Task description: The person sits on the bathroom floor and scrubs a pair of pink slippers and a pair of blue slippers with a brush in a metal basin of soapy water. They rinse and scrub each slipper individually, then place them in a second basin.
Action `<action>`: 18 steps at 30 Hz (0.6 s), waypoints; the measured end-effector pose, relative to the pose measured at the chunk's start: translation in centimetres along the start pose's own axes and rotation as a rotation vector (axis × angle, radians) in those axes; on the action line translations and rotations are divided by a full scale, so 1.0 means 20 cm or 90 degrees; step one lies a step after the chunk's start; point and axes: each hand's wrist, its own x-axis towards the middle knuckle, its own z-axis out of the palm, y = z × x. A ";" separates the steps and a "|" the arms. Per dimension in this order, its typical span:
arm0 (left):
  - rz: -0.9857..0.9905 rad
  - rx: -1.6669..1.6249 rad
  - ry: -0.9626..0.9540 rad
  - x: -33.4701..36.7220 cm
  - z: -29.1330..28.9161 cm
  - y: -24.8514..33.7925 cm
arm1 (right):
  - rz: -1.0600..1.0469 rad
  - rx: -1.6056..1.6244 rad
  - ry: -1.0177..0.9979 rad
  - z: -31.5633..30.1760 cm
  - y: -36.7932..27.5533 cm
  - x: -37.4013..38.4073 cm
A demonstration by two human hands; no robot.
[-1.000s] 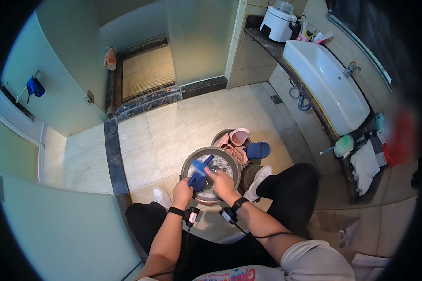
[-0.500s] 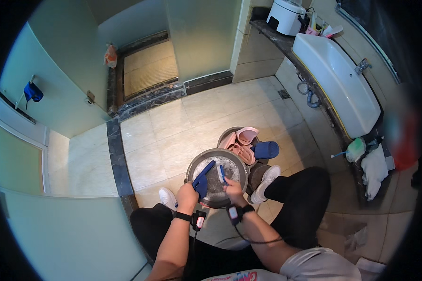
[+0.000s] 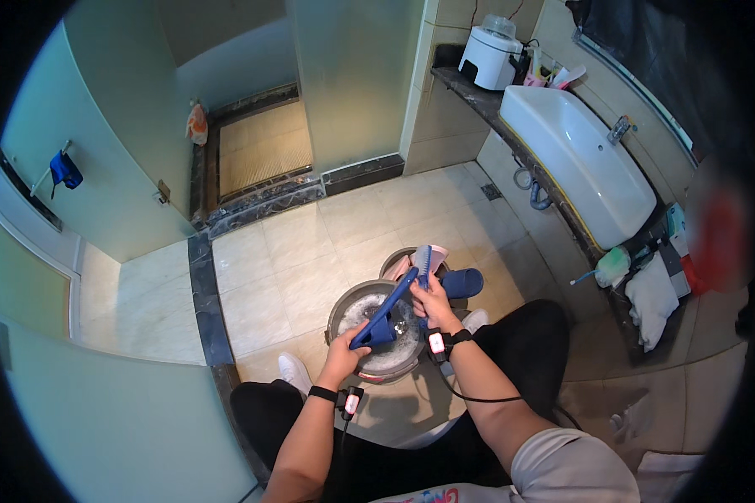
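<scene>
While over one basin [image 3: 348, 303] | left hand [image 3: 344, 345] grips one blue slipper [image 3: 383, 318] | right hand [image 3: 432, 295] clasps one brush [image 3: 423, 261]

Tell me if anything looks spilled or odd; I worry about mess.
Nothing spilled: suds stay inside the basin. Left hand holds a blue slipper, right hand a brush. Second slipper lies beside it.

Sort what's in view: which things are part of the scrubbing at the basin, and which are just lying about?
In use: left hand holding blue slipper; right hand holding brush; metal basin of soapy water.

Lying about: second blue slipper, pink basin, sink, white appliance, white towel.
</scene>
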 end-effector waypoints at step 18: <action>-0.073 0.102 0.191 0.05 0.05 -0.19 | 0.039 -0.874 0.066 0.03 0.65 -0.06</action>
